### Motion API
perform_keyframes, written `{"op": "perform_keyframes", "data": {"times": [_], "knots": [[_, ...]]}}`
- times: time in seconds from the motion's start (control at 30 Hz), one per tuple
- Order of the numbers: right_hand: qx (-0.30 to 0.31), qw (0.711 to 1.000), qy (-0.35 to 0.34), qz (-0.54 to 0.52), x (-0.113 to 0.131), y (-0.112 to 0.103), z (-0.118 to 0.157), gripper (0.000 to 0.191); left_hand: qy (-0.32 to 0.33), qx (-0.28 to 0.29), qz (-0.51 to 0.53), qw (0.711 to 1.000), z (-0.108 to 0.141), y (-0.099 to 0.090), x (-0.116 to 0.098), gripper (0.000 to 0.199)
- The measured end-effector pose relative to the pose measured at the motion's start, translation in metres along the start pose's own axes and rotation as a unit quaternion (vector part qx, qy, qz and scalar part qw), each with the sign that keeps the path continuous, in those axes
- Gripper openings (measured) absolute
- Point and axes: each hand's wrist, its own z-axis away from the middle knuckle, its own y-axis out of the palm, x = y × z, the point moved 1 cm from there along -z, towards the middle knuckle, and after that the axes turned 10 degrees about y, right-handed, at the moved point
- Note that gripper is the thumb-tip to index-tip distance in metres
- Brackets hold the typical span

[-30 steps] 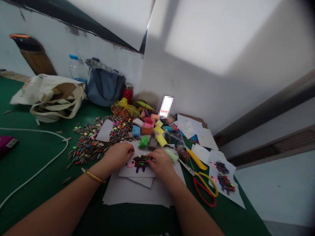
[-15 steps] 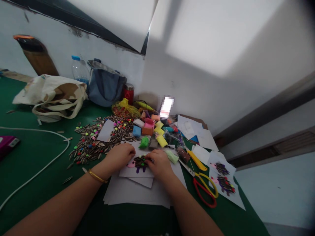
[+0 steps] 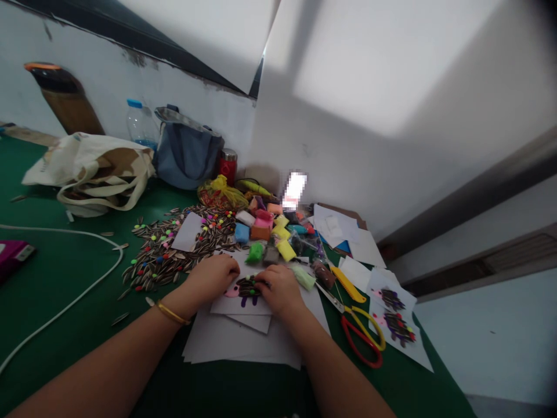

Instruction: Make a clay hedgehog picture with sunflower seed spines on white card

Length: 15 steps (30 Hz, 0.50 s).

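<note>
A small hedgehog picture (image 3: 247,288) made of sunflower seeds, little coloured balls, a pink face and purple legs lies on a white paper sheet (image 3: 259,307). My left hand (image 3: 213,277) rests at the picture's upper left, its fingers curled together; their tips are hard to see and I cannot make out what they hold. On the picture's right side, my right hand (image 3: 278,288) presses its closed fingertips against the seeds. Whatever lies between those fingers is too small to name. More white sheets (image 3: 243,345) lie underneath.
Sunflower seeds (image 3: 163,264) mixed with coloured balls are heaped to the left. Clay packs (image 3: 286,249) sit beyond my hands. Scissors (image 3: 363,337), a yellow cutter (image 3: 348,284) and finished-looking hedgehog pictures (image 3: 398,325) lie at right. Bags (image 3: 187,154) and a phone (image 3: 295,190) stand behind.
Almost nothing differs. The fingers of my right hand have shifted very slightly at the picture's right side; my left hand stays in place.
</note>
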Motion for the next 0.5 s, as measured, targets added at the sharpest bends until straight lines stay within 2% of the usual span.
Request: {"op": "perform_keyframes", "data": {"times": [0.17,0.3,0.4,0.5], "knots": [[0.009,1.000,-0.011,-0.021,0.001,-0.003,0.003,0.016,-0.014,0.013,-0.013,1.000,0.000,0.002,0.002,0.024],[-0.024,0.998,-0.002,-0.058,-0.001,-0.011,0.008,0.018,-0.016,0.014,-0.010,1.000,-0.001,0.002,0.005,0.024],[-0.052,0.995,0.026,-0.083,-0.014,-0.019,0.009,0.018,-0.032,0.006,-0.003,0.999,-0.001,0.000,0.008,0.024],[-0.032,0.993,0.075,-0.085,-0.035,-0.024,0.008,0.020,-0.034,-0.012,-0.010,0.999,0.000,-0.002,0.009,0.025]]}}
